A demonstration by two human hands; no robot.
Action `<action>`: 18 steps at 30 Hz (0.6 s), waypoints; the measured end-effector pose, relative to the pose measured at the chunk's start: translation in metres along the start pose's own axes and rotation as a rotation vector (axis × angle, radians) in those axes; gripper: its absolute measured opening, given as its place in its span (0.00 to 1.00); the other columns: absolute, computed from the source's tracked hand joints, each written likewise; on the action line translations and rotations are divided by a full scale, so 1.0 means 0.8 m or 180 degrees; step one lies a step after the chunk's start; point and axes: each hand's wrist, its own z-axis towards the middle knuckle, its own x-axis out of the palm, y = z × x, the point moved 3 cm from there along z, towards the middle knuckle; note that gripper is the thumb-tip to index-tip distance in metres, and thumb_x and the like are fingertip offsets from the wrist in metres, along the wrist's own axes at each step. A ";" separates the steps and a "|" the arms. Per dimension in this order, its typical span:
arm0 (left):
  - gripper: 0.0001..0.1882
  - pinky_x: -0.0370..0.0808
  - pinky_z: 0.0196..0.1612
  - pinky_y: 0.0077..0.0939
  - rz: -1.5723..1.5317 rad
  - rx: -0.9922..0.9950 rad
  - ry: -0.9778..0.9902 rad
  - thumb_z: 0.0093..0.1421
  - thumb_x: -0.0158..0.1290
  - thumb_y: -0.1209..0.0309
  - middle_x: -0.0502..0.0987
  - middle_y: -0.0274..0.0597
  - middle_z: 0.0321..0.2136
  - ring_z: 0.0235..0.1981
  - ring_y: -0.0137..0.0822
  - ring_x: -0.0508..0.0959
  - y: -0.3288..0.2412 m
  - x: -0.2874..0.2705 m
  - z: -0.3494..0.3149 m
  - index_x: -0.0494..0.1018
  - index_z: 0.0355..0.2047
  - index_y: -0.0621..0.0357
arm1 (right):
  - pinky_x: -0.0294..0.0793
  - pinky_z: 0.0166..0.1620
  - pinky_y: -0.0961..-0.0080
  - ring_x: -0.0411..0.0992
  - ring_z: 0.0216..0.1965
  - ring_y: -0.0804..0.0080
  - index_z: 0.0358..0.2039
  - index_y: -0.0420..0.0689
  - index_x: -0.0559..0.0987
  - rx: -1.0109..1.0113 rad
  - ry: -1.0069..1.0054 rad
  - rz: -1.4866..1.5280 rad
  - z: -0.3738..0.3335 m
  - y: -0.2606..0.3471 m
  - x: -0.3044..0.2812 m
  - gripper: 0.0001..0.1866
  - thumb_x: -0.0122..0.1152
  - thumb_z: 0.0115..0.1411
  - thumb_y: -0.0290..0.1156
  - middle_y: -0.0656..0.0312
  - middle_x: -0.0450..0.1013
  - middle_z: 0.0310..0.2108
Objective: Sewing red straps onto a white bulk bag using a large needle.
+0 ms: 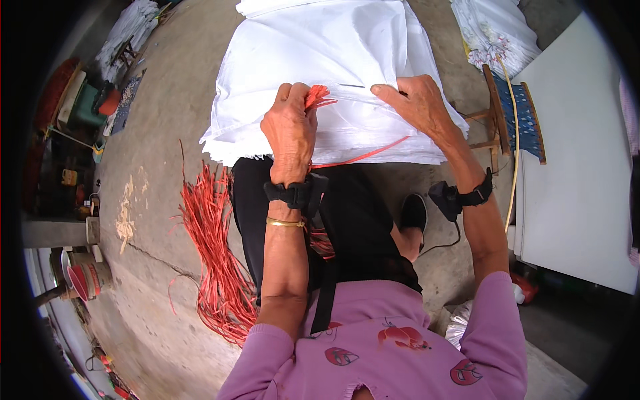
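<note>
A stack of white cloth-like sheets, perhaps woven sacks, lies across my lap, its near edges frayed. My left hand is closed round a bunch of red strips, whose ends stick out past the thumb. One loose red strip trails to the right over the stack's near edge. On the right, my right hand grips a fold of the top white sheet, thumb on top; its fingertips are partly hidden. A thin dark line shows on the sheet between my hands; I cannot tell what it is.
A long bundle of red strips hangs beside my left leg. To the right are a wooden stool with a blue woven seat, a pale panel and another white pile. A basket-like container stands far left.
</note>
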 end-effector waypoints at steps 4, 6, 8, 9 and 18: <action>0.09 0.70 0.23 0.35 -0.0042 0.0020 -0.0682 0.45 0.58 0.77 0.70 0.38 0.26 0.23 0.45 0.74 -0.016 -0.008 -0.003 0.69 0.27 0.54 | 0.57 0.18 0.64 0.53 0.10 0.62 0.09 0.34 0.67 -0.0638 0.0080 -0.0499 0.003 0.010 0.011 0.31 0.59 0.53 0.49 0.51 0.55 0.06; 0.09 0.69 0.22 0.35 -0.0240 -0.0035 -0.0967 0.45 0.58 0.77 0.70 0.39 0.25 0.21 0.45 0.73 -0.023 -0.002 -0.007 0.70 0.26 0.53 | 0.58 0.19 0.64 0.55 0.10 0.62 0.09 0.34 0.68 -0.0843 0.0020 -0.0523 0.006 0.014 0.033 0.31 0.58 0.54 0.50 0.51 0.55 0.06; 0.09 0.69 0.24 0.35 -0.0344 -0.0149 -0.0988 0.42 0.57 0.79 0.71 0.41 0.23 0.23 0.46 0.73 -0.032 0.007 -0.011 0.72 0.26 0.54 | 0.59 0.20 0.66 0.57 0.11 0.68 0.10 0.34 0.70 0.0143 0.0133 0.1146 0.010 0.008 0.069 0.33 0.53 0.57 0.54 0.54 0.56 0.06; 0.09 0.69 0.24 0.35 -0.0383 -0.0076 -0.0997 0.42 0.57 0.79 0.70 0.41 0.23 0.23 0.46 0.73 -0.033 0.012 -0.013 0.72 0.26 0.54 | 0.60 0.21 0.68 0.58 0.14 0.75 0.12 0.34 0.71 0.0388 0.0179 0.1552 0.008 0.009 0.085 0.35 0.49 0.58 0.57 0.57 0.56 0.07; 0.16 0.74 0.31 0.33 -0.0222 -0.0219 -0.1095 0.43 0.56 0.82 0.74 0.41 0.34 0.31 0.46 0.76 0.012 0.001 -0.011 0.73 0.35 0.54 | 0.51 0.16 0.75 0.50 0.15 0.82 0.06 0.43 0.59 0.0933 0.0102 0.2148 0.028 0.038 0.093 0.32 0.62 0.51 0.50 0.70 0.51 0.09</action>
